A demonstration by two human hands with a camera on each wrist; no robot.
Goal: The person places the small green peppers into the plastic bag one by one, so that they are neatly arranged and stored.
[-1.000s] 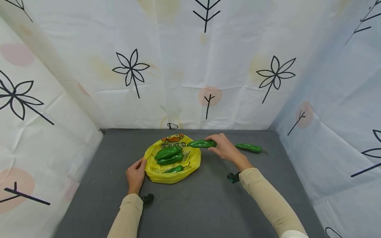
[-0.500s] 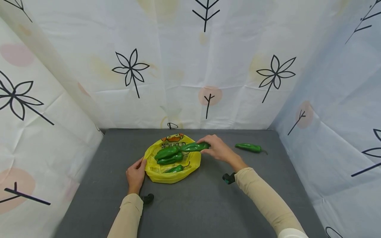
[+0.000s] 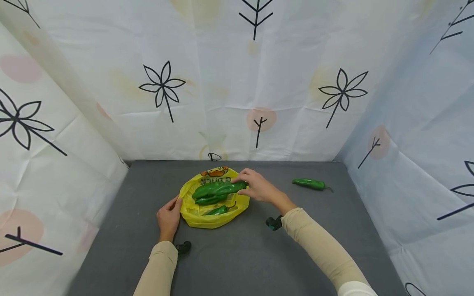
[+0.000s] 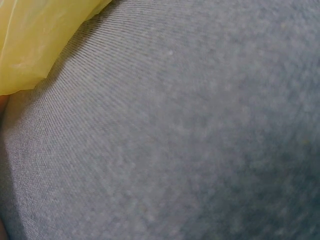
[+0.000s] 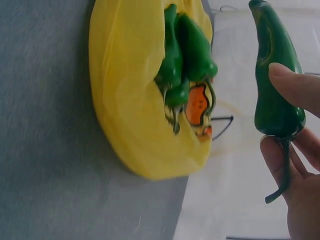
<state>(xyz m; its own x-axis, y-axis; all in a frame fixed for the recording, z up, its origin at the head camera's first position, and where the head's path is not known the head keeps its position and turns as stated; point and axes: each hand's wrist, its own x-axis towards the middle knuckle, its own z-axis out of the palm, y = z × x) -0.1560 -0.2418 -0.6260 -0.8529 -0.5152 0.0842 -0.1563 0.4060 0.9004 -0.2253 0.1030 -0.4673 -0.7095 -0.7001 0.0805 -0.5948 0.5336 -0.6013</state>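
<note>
A yellow plastic bag (image 3: 207, 222) with its mouth rolled open stands on the dark grey table, a duck print on its far inner side. My left hand (image 3: 169, 218) pinches the bag's left rim; the left wrist view catches only a corner of the bag (image 4: 35, 40). My right hand (image 3: 259, 188) holds a long green pepper (image 5: 277, 85) by its stem end, over the right side of the opening, tip pointing left. Several green peppers (image 3: 211, 200) lie inside the bag, partly covered by the held one in the head view.
Another green pepper (image 3: 310, 183) lies on the table to the right, beyond my right hand. Patterned white cloth (image 3: 289, 135) hangs behind the table and along both sides. Dark wrist camera mounts (image 3: 274, 223) sit by the cuffs.
My right hand has moved left with the pepper, from beside the bag's right rim to over its opening. The left hand has stayed at the left rim.
</note>
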